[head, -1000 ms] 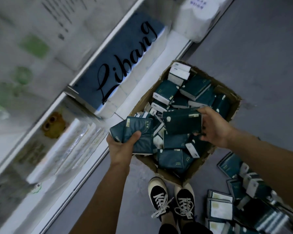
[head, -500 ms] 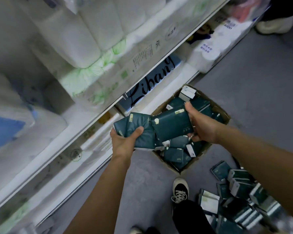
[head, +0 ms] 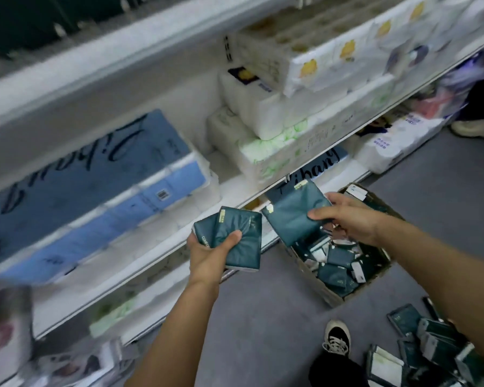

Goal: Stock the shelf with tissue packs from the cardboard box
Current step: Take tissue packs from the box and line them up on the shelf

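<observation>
My left hand (head: pixel 210 254) grips two dark green tissue packs (head: pixel 242 241), thumb across the front one. My right hand (head: pixel 347 219) holds another dark green tissue pack (head: pixel 289 216), lifted above the cardboard box (head: pixel 326 291) and level with the white shelf (head: pixel 157 247). The box stands on the floor at the right and holds several more green packs (head: pixel 338 261). Both held packs hang in front of the shelf's edge, close to each other.
The shelf carries a large blue tissue bundle (head: pixel 95 185) on the left and white and green tissue bundles (head: pixel 277 141) on the right. Several loose green packs (head: pixel 430 347) lie on the grey floor at bottom right. My shoe (head: pixel 336 337) stands beside them.
Both hands have risen from the box to the height of the middle shelf, each still holding its packs. The view has tilted up from the box to the shelves.
</observation>
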`<act>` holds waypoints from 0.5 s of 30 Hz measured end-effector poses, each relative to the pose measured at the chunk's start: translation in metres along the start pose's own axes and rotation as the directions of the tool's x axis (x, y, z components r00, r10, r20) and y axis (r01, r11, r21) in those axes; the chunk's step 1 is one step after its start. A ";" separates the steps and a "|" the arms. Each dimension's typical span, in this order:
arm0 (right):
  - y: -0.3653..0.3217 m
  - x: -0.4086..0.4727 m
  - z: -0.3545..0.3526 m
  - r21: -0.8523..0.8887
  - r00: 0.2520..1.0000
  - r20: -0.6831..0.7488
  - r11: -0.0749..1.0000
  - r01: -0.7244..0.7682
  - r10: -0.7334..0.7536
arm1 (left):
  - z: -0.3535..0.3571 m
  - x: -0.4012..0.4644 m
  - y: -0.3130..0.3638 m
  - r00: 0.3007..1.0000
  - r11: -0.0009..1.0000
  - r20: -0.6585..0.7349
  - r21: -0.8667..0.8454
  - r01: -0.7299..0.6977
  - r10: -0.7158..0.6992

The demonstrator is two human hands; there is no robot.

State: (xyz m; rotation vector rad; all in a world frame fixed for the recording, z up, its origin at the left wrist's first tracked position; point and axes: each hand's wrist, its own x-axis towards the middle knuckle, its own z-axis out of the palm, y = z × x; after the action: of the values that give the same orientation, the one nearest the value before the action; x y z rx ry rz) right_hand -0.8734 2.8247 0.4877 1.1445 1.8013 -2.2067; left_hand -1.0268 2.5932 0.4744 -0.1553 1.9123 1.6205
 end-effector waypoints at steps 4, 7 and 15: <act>-0.046 -0.045 0.057 -0.056 0.994 -0.011 0.992 0.110 -0.111 | -0.062 -0.041 0.028 0.997 0.993 -0.038 -0.090 -0.077 0.074; -0.077 -0.075 0.103 -0.150 0.984 0.036 0.973 0.178 -0.175 | -0.096 -0.075 0.043 0.994 0.985 -0.018 -0.138 -0.107 0.106; -0.123 -0.138 0.224 -0.170 0.954 0.094 0.940 0.298 -0.285 | -0.174 -0.140 0.066 0.993 0.942 -0.056 -0.315 -0.117 0.105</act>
State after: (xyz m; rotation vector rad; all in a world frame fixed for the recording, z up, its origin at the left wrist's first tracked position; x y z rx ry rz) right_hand -0.9445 2.6149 0.6755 0.8011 2.2127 -2.1327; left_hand -1.0103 2.4071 0.6130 -0.2153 1.7011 2.0101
